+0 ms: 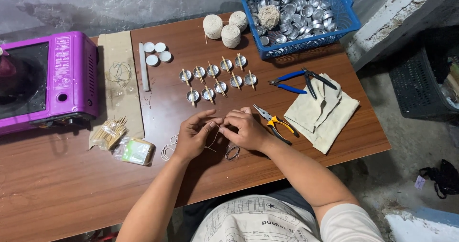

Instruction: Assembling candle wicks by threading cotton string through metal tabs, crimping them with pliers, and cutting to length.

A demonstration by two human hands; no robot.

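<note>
2 bare hands meet low over the middle of the brown tabletop [57, 184]: the left hand [193, 137] and the right hand [246, 129] are pressed close together, fingers narrowed to a pinch on a thin pale string [213, 136] that runs between them and trails down toward the wood. Just beside the right wrist lies a small coil of wire [233, 152], and loose loops of the same pale string [168, 148] rest left of the left hand. Beyond the hands, 10 small metal cups [220, 86] stand in 2 rows, each with a little wooden stick across its rim. Yellow-handled pliers [275, 122] lie just right of the right hand, touching the edge of a folded cream cloth [325, 115], with blue-handled pliers [299, 79] resting partly on that cloth. At the far edge, 3 balls of twine [224, 29] sit beside a blue basket [351, 19] heaped with empty metal cups. To the left are 4 white wax discs [158, 53], a white rod [144, 67], a bundle of sticks [110, 132], a small clear packet [135, 151] and a purple stove [45, 79]
</note>
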